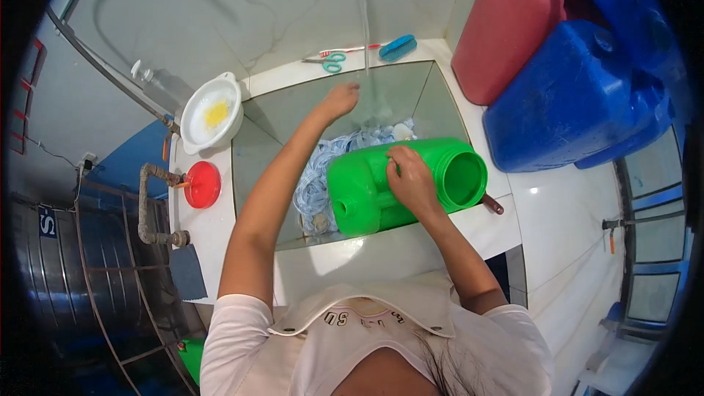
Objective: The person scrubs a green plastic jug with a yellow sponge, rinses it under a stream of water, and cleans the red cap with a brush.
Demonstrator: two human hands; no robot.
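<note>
My right hand (412, 179) grips the handle of a green plastic jug (357, 176), which lies on its side over a tiled basin with its wide mouth facing right. My left hand (342, 100) is raised over the basin's far part, fingers curled, beside a stream of water (365, 38) falling from above. Whether it holds anything cannot be told. Under and behind the jug lies a heap of blue and white stranded material (319, 176) in the basin. A brown handle (493, 204) sticks out from beneath the jug's mouth at the right rim.
Scissors (332, 61), a red and white toothbrush (330, 53) and a blue brush (397, 48) lie on the back ledge. At left are a white basin (190, 121) with a yellow sponge (216, 114) and a red dish (203, 186). Blue (555, 104) and red (509, 22) jerrycans stand at right.
</note>
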